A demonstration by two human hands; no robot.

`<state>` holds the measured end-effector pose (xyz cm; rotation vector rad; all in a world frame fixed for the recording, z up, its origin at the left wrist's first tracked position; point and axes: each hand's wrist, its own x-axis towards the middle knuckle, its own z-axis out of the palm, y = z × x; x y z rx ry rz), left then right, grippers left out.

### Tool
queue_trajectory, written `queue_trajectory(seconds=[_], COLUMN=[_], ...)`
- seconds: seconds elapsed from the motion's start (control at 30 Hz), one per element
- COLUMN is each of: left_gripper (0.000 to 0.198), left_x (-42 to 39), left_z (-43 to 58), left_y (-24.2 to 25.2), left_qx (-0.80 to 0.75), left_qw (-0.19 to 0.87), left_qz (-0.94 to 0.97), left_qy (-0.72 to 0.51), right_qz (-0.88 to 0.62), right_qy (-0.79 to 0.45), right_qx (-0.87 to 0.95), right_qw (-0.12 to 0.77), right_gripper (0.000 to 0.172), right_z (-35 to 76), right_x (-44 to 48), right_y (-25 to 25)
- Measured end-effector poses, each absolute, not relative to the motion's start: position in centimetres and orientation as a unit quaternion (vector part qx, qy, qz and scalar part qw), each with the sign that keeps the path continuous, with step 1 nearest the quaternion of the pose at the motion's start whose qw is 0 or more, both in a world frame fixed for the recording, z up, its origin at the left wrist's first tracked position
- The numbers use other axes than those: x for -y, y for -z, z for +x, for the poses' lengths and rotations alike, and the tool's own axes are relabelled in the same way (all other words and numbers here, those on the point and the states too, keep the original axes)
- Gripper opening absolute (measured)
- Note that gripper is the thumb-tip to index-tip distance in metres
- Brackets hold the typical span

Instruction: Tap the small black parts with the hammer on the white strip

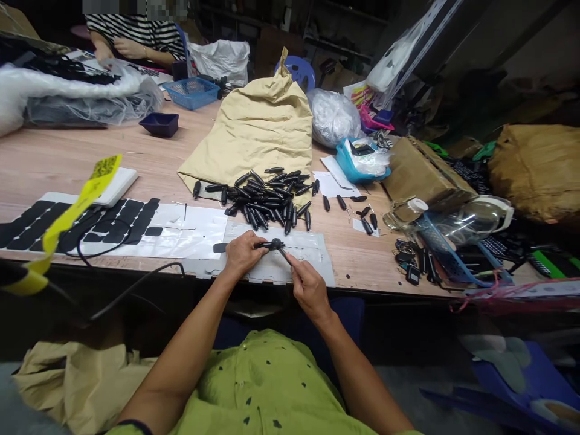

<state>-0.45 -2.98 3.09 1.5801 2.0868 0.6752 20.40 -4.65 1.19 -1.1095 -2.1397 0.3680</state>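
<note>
Left hand (242, 254) closed, fingers and thumb gripping a small black part (272, 244) over a grey sheet (312, 257) at the near table edge. Right hand (308, 289) pinched shut on a thin dark stem (284, 255) meeting that part; cannot tell if they are one piece. Pile of similar pieces (267, 196) lies just beyond, before a tan bag (254, 127).

The left hand (242, 254) is pinching a small black plastic part (272, 244) over a grey sheet (312, 255) at the near edge of the counter (67, 160), while the right hand (308, 289) is gripping a thin black stem (284, 255) that is meeting that part. A pile of black cylindrical pieces (267, 196) is lying just beyond, before a tan bag (258, 124). A person in a striped top (136, 33) is sitting at the far end.
</note>
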Motion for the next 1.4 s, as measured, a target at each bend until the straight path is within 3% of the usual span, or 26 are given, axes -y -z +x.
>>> queue_trajectory(seconds=[0.2,0.47,0.6,0.87,1.0,1.13,1.3,1.4], left_gripper=[0.022,0.033,0.024,0.042,0.035,0.03,0.021,0.028], left_x=[3.1,3.4,2.9,10.0,13.9,14.4,13.6,11.3], left_z=[-0.3,-0.4,-0.8,1.3,2.2,1.7,2.5,2.7], left_y=[-3.4,-3.0,-2.4,0.6,3.4,5.3,1.4,-3.2], left_qx=[-0.759,-0.742,-0.723,-0.532,-0.549,-0.668,-0.622,-0.589], left_qw=[0.214,0.174,0.147,0.159,0.253,0.268,0.344,0.371], left_qz=[0.565,0.606,0.636,0.758,0.754,0.671,0.698,0.701], left_qy=[-0.242,-0.23,-0.226,-0.343,-0.256,-0.178,-0.088,-0.158], right_qz=[-0.452,-0.536,-0.523,-0.528,-0.527,-0.523,-0.518,-0.518], right_qy=[-0.112,0.083,0.113,0.126,0.116,0.137,0.156,0.163], right_qx=[0.8,0.781,0.793,0.787,0.789,0.787,0.787,0.786], right_qw=[0.378,0.311,0.29,0.293,0.294,0.299,0.296,0.296], right_gripper=[0.043,0.041,0.041,0.038,0.036,0.036,0.036,0.035], right_z=[20.8,22.4,22.2,21.7,21.5,21.3,21.2,21.2], right_x=[2.7,0.8,1.1,1.1,1.2,1.3,1.4,1.4], right_y=[-1.3,1.2,1.9,1.9,1.8,1.6,1.6,1.6])
